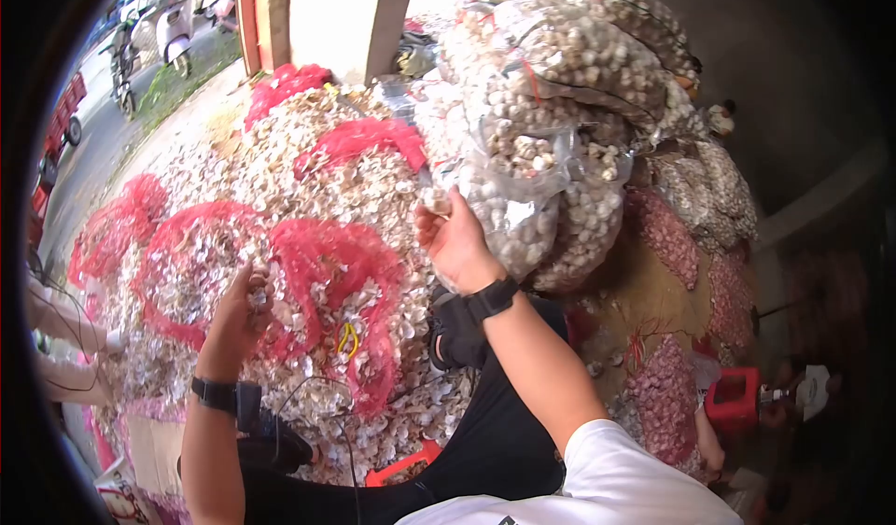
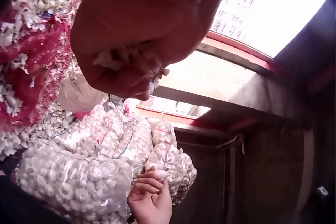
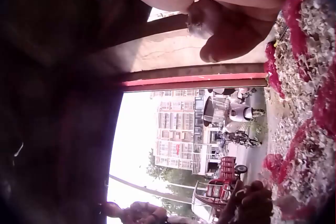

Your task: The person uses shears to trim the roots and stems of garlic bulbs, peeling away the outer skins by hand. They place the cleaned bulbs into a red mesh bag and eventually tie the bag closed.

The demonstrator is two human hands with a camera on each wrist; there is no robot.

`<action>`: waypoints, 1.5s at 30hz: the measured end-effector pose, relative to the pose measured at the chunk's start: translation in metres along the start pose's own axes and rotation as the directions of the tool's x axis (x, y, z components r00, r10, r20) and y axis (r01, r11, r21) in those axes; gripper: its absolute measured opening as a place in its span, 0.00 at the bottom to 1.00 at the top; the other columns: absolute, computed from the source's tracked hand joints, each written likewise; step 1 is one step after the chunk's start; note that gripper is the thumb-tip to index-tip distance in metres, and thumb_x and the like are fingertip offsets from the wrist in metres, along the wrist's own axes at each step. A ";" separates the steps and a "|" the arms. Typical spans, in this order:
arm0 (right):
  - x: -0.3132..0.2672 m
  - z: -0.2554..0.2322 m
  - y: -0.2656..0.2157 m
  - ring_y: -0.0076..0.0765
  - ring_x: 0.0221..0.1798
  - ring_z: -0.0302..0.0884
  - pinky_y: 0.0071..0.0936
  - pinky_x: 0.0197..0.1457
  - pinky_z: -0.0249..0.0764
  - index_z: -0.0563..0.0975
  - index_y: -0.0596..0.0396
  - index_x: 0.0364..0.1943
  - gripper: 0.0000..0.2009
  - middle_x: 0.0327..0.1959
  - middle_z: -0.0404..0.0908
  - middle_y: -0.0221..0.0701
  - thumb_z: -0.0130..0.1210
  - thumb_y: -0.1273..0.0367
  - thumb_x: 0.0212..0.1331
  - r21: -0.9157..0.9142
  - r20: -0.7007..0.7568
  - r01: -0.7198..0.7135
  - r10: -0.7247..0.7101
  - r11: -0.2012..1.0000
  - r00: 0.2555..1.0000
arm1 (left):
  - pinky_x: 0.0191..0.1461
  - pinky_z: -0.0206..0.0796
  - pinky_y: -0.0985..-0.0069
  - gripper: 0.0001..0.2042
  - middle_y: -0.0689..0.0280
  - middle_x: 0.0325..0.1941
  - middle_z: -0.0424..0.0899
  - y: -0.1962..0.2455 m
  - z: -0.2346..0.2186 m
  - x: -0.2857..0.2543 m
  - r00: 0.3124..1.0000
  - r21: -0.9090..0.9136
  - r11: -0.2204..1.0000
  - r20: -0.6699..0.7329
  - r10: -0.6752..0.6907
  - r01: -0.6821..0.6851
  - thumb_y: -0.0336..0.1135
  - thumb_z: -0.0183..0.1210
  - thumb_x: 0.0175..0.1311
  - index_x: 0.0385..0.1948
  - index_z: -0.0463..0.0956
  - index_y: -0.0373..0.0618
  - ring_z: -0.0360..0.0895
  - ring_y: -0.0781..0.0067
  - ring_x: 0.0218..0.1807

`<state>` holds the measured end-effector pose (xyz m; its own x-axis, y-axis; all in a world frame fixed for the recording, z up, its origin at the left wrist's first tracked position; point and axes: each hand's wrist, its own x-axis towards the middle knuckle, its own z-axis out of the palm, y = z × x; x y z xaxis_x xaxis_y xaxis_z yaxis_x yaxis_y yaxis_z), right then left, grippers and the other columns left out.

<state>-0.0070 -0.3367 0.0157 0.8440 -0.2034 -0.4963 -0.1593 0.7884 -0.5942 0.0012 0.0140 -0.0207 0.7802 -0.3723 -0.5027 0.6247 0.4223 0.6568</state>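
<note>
1. one broad heap of pale, papery garlic skins (image 1: 373, 184) spreads over the ground; large transparent bags packed with whitish bulbs (image 1: 560, 72) are stacked beyond its right edge.
2. several crumpled pieces of red mesh netting (image 1: 322, 245) lie over the heap's middle and left edge, skins caught among them. a thin yellow loop (image 1: 348, 340) rests on the netting near the heap's near edge.
3. the right hand (image 1: 457, 245) is raised between the heap's right edge and the bags, thumb and fingers pinched on a small whitish garlic bulb (image 1: 435, 200), the thing being worked on.
4. the left hand (image 1: 241, 320) is above the netting towards the heap's left side, fingers curled around loose pale flakes (image 2: 126, 56). how many flakes, or whether something firmer is among them, cannot be told.
5. the step in hand looks like close handling of a single bulb, with flakes gathered in the other palm. a sound next move calls for a steady pinch on the bulb and clearance from the netting, which could snag fingers.
6. a white printed box (image 1: 119, 501) at the heap's near left corner bears red and dark marks, too blurred to read. no brand shows legibly on the black wrist straps (image 1: 492, 298).
</note>
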 end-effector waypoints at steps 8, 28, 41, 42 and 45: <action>0.077 -0.044 -0.215 0.40 0.32 0.80 0.34 0.40 0.82 0.71 0.66 0.38 0.38 0.32 0.79 0.38 0.36 0.36 0.64 0.234 -0.223 0.428 -0.380 0.873 0.898 | 0.21 0.57 0.87 0.10 0.71 0.31 0.75 0.004 -0.011 -0.006 0.995 -0.046 0.994 -0.031 0.097 -0.098 0.44 0.50 0.74 0.42 0.72 0.49 0.68 0.84 0.25; -0.039 0.070 0.143 0.29 0.36 0.81 0.28 0.42 0.77 0.79 0.58 0.49 0.18 0.36 0.81 0.34 0.64 0.69 0.53 -0.642 0.756 0.683 0.140 0.349 0.639 | 0.50 0.75 0.76 0.14 0.64 0.45 0.81 0.004 0.002 -0.046 0.982 0.094 0.995 0.188 0.023 -0.041 0.36 0.50 0.71 0.52 0.73 0.39 0.80 0.75 0.46; -0.046 0.088 0.147 0.21 0.39 0.80 0.22 0.42 0.77 0.77 0.58 0.50 0.15 0.39 0.84 0.31 0.61 0.73 0.58 -0.639 0.735 0.668 0.046 0.381 0.676 | 0.51 0.72 0.80 0.21 0.68 0.50 0.79 0.010 -0.002 -0.053 0.968 0.106 0.980 0.206 0.146 -0.171 0.35 0.60 0.66 0.58 0.69 0.41 0.77 0.81 0.50; -0.046 0.087 0.148 0.21 0.39 0.81 0.22 0.43 0.78 0.77 0.58 0.50 0.15 0.40 0.84 0.32 0.61 0.73 0.58 -0.618 0.755 0.704 0.014 0.349 0.655 | 0.51 0.72 0.80 0.21 0.68 0.50 0.79 0.008 -0.002 -0.052 0.968 0.105 0.980 0.204 0.147 -0.171 0.35 0.60 0.66 0.58 0.69 0.41 0.77 0.81 0.50; -0.044 0.083 0.148 0.22 0.40 0.81 0.23 0.44 0.78 0.77 0.58 0.51 0.15 0.41 0.85 0.33 0.61 0.73 0.58 -0.609 0.734 0.621 0.053 0.493 0.677 | 0.52 0.71 0.79 0.22 0.68 0.50 0.79 0.003 -0.003 -0.048 0.968 0.154 0.966 0.173 0.181 -0.208 0.35 0.63 0.64 0.58 0.69 0.42 0.77 0.80 0.49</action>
<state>-0.0254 -0.1627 0.0019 0.9389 0.3303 0.0969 0.1340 -0.0913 -0.9868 -0.0343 0.0360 0.0039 0.8628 -0.4268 -0.2709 0.4363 0.3582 0.8254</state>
